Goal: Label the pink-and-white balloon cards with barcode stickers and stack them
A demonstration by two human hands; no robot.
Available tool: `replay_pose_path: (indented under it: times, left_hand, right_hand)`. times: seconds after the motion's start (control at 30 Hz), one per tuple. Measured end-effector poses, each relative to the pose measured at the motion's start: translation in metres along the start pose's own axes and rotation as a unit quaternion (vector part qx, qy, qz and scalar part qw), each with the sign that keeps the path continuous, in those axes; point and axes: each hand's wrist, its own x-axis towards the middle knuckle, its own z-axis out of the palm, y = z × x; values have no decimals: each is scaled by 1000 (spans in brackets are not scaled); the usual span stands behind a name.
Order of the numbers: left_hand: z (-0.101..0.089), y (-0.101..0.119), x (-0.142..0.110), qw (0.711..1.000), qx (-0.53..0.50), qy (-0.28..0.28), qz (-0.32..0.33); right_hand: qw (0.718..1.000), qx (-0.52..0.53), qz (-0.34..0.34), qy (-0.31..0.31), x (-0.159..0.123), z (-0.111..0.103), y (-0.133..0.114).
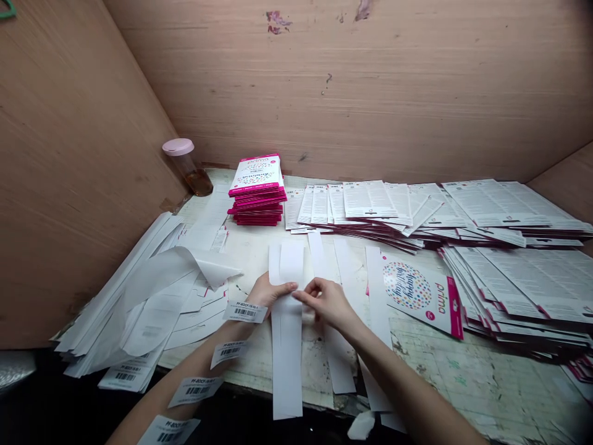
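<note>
Two-handed, pinches a long white paper strip (pixel 287 358) near mid-length with left hand (pixel 269 292) and right hand (pixel 331 303); looks light, limp, easily creased; best held by its edges.

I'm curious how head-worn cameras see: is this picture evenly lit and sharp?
Not quite: in the head view, the white strip looks pale, with little detail; the label by the left hand has readable large print; the stacked cards' small print is illegible; beneath the table it's nearly black.
</note>
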Motion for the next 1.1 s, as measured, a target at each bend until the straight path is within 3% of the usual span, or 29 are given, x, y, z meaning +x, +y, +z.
replay_pose_path:
  times: [0.1,0.4,0.6,0.7,0.77,0.87,0.97,1.1]
  left_hand:
    - [0,2,-1,1000,-4,-13,-5]
    - [-25,6,-2,1000,23,-4,14]
    - [-45,6,2,995,61,65,43]
    - [-58,17,-1,994,72,60,56]
    - [-60,22,-4,995,67,49,58]
    - [-56,25,-4,997,34,55,49]
    - [-51,24,-5,998,14,57,38]
    - [-56,24,-6,999,0,42,32]
  right_hand:
    - [993,89,40,-74,10,14,1]
    - [989,47,52,-131,28,16,-2]
    - [997,-45,57,-38,25,11,-2]
    - [991,-115,54,49,21,9,-8]
    - [983,-158,10,96,20,14,-15]
    - [996,-81,-25,20,27,33,-22]
    - [996,41,15,-82,39,54,-22]
    - [991,80,22,-104,49,67,-19]
